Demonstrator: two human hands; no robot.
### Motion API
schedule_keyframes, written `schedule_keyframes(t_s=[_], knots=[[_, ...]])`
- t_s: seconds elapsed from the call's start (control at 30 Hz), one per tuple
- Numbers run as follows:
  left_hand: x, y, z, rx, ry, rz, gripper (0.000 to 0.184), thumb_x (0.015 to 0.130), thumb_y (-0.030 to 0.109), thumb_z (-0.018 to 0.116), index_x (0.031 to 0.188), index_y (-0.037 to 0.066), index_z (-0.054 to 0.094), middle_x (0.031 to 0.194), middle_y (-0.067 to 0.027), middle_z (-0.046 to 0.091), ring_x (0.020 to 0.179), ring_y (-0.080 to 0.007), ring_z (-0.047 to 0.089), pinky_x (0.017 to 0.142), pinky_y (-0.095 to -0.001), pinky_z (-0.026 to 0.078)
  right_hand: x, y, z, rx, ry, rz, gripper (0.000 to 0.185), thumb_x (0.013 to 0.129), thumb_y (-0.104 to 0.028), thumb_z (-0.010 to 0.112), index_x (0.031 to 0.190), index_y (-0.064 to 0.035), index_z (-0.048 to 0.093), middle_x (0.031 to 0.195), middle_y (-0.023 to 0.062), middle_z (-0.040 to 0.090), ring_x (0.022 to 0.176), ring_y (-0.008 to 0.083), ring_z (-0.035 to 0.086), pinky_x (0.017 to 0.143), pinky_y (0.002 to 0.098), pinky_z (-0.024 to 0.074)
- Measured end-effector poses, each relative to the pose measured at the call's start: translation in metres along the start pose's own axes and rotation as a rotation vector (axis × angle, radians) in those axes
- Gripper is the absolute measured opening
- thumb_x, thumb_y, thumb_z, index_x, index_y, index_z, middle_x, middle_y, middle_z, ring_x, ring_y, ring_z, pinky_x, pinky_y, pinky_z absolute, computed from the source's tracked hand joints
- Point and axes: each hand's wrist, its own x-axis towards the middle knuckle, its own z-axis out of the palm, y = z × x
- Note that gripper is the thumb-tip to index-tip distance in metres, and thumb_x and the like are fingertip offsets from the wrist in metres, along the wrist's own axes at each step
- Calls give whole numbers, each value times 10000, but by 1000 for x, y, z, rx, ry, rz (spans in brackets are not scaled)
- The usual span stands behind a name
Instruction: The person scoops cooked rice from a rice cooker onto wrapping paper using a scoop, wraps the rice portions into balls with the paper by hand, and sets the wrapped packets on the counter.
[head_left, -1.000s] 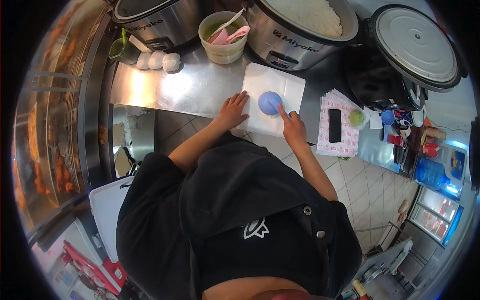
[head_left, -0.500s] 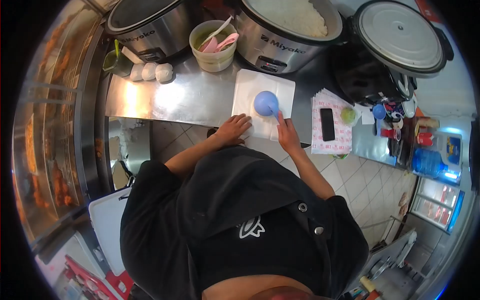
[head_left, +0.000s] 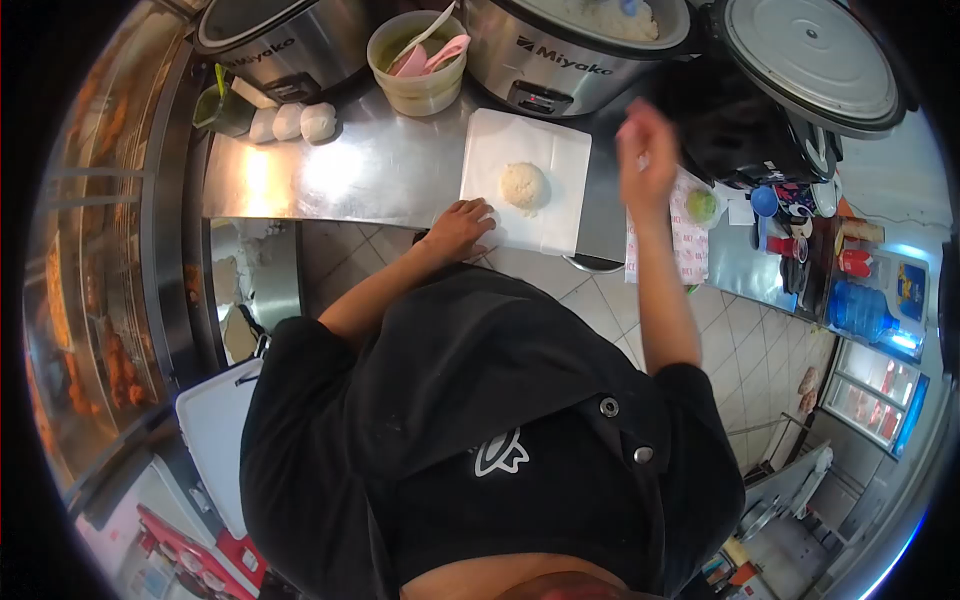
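A dome of white rice (head_left: 524, 187) sits on a sheet of white paper (head_left: 558, 215) on the steel counter. My left hand (head_left: 460, 228) rests at the paper's lower left edge, fingers apart, holding nothing. Blurred by motion, my right hand (head_left: 646, 150) is raised to the right of the paper, in front of the big rice cooker (head_left: 570, 75); what its fingers do cannot be made out. Part of a blue scoop (head_left: 628, 7) shows at the top edge, in the cooker's rice (head_left: 600, 18).
Left of the open cooker stand a tub (head_left: 418, 90) with pink spoons and another cooker (head_left: 300, 50). Three white wrapped lumps (head_left: 288, 122) lie farther left. Printed papers (head_left: 690, 245) and a black cooker (head_left: 740, 130) are at the right.
The blue scoop has left the paper, uncovering the rice dome, and now shows in the cooker. My right hand has moved up and right. My left hand has stayed by the paper.
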Motion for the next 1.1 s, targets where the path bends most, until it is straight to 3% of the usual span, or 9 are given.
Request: schedule_keyframes(t_s=[0.1,0.17,0.3,0.47,0.6,0.77,0.83,0.93,1.1], knots=[[1,-4,0,44,-31,32,285,794,246,744,1029,132,631,1298,-81,555,1289,-308,489,1033,-452,432,-111,54,21,0,-512,146,182,876,-143,692,1027,-50,650,920,110,631,809,262,626,728,354,506],[4,-3,-4,-4,-31,17,231,805,245,732,994,138,654,1282,-63,574,1247,-286,524,1024,-436,441,-162,71,31,-47,-618,112,191,833,-162,730,988,-70,665,937,96,623,865,284,613,767,382,504],[9,-5,-13,-56,-63,31,170,825,238,714,946,122,681,1196,-47,638,1143,-267,599,999,-415,465,-184,63,38,-145,-592,45,174,806,-179,748,932,-81,679,960,80,615,920,293,597,794,398,492],[26,-1,-35,-262,-48,-273,189,846,215,704,979,80,701,999,-98,714,902,-297,681,821,-395,532,-181,69,44,-253,-608,-81,205,787,-199,758,947,-100,676,1001,52,606,980,269,585,828,403,461],[33,-8,-39,-545,166,-336,180,887,216,689,998,75,700,1026,-77,724,909,-281,695,800,-368,541,-163,74,45,-107,-418,101,146,801,-160,728,926,-105,678,1030,37,604,1004,261,574,840,404,453],[23,-36,-25,-621,-78,-332,204,890,140,691,1083,81,720,1005,-97,730,917,-229,706,799,-319,541,-160,113,22,-348,-746,-2,290,762,-247,777,986,-96,671,1117,46,608,1086,275,566,905,422,448],[15,-38,-18,-633,-12,-243,181,896,137,689,1062,79,731,1001,-83,737,895,-201,701,801,-312,538,-166,108,12,-248,-706,9,309,759,-239,775,1008,-97,661,1135,51,602,1118,273,559,937,426,441],[9,-37,-18,-775,-124,-575,172,923,92,649,1070,44,725,1054,-86,735,969,-178,686,865,-326,541,-167,72,8,-210,-615,-38,299,769,-199,758,1030,-101,649,1170,57,589,1164,269,548,982,431,432],[11,-45,-4,-909,-44,-440,226,910,-20,588,1091,23,717,1127,-103,714,1072,-180,660,961,-312,511,-180,96,11,-349,-639,-146,224,800,-138,722,1013,-106,660,1194,60,594,1191,274,546,990,431,438]])
